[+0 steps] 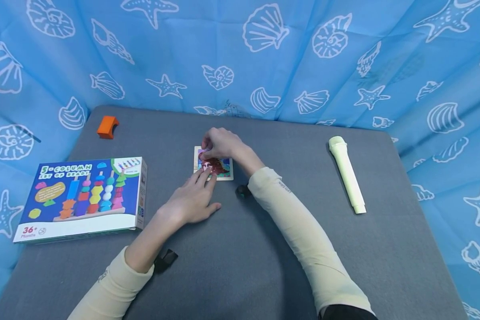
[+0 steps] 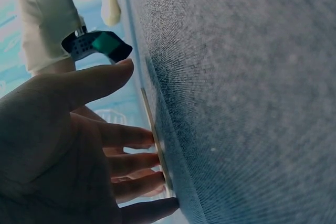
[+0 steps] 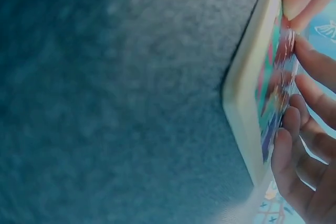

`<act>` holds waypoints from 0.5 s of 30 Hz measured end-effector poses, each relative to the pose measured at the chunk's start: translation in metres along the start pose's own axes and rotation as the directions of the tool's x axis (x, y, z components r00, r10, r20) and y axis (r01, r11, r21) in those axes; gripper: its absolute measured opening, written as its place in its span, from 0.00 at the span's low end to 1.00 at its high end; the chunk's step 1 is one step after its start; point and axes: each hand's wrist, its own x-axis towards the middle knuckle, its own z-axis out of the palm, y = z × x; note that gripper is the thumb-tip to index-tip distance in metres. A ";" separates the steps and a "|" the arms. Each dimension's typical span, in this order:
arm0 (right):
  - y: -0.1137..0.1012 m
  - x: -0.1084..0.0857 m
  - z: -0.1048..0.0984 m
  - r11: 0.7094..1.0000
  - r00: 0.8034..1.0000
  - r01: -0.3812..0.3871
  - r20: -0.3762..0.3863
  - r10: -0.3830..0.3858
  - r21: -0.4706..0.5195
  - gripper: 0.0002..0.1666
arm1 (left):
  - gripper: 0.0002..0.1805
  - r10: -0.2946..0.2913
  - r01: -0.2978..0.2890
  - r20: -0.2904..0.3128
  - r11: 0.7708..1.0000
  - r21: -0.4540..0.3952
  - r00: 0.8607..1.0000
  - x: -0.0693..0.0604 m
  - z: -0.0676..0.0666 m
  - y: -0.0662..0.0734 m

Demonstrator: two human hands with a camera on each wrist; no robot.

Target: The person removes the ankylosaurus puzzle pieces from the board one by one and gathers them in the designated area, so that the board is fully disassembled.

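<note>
left hand [image 1: 194,198]: fingers straight, slightly spread, tips on square cream-edged picture board [image 1: 230,173]
blue-and-white cardboard bead box [image 1: 80,195]: flat on grey fabric-covered desk [image 1: 232,266], left side
board: mid-desk, under both hands
glossy dark-red flat piece [image 1: 219,167]: on the board's picture
right hand [image 1: 225,143]: fingers pinching the piece's far end
pale-yellow microphone-shaped stick [image 1: 348,175]: lying, right side
orange arch block [image 1: 106,126]: far left corner
blue shell-print curtain [image 1: 224,53]: behind desk

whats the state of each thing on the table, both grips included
board: lying flat, picture up, partly covered
left grip: fingers extended, touching the board
right grip: fingers bent at the board's far left part, pinch unclear
box: lying flat, front up, looks shut
orange block: resting, untouched
pale stick: lying on its side, untouched
</note>
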 end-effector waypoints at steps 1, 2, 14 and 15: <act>0.001 0.001 0.000 1.000 1.000 0.004 0.013 -0.004 0.011 0.14 | 0.47 0.001 -0.001 -0.001 1.000 -0.001 1.000 0.000 0.000 0.000; 0.002 0.001 0.000 1.000 1.000 0.007 0.026 -0.007 0.021 0.14 | 0.47 0.002 -0.002 -0.002 1.000 -0.002 1.000 0.000 0.000 0.000; 0.006 0.002 0.004 0.999 0.999 0.036 -0.017 -0.036 0.034 0.16 | 0.47 -0.003 0.003 -0.001 1.000 -0.002 1.000 -0.001 -0.001 0.001; 0.006 0.002 0.003 0.999 0.999 0.038 -0.021 -0.038 0.027 0.16 | 0.47 -0.003 0.003 -0.001 1.000 -0.002 1.000 -0.001 -0.001 0.001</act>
